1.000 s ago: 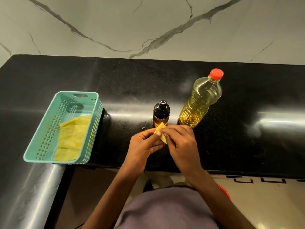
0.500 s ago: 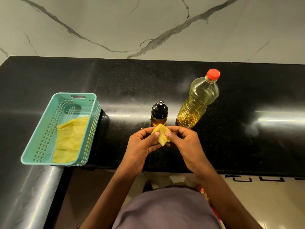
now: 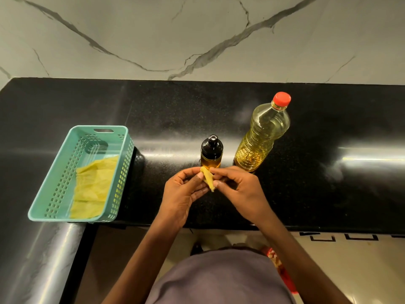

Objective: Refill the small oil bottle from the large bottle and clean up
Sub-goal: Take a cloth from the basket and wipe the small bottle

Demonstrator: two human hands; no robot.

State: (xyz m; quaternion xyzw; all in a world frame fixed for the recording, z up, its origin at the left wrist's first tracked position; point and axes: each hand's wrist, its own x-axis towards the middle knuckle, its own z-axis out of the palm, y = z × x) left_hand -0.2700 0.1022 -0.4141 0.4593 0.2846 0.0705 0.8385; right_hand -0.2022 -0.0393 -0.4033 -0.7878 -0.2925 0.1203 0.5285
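Note:
A small dark oil bottle (image 3: 211, 150) with a black cap stands on the black counter (image 3: 175, 110). To its right stands the large clear oil bottle (image 3: 263, 137), red cap on. Just in front of the small bottle, my left hand (image 3: 183, 194) and my right hand (image 3: 238, 189) both pinch a small folded yellow cloth (image 3: 208, 178) between thumbs and fingertips. The cloth is held above the counter, folded narrow.
A teal perforated basket (image 3: 122, 150) sits at the counter's left front, with a yellow cloth (image 3: 94, 185) lying flat inside. A marble wall (image 3: 197, 36) rises behind the counter. The counter's front edge runs just under my wrists.
The small cloth has been folded tighter between my fingers, from a flat square to a narrow strip. Both hands stayed in front of the small bottle.

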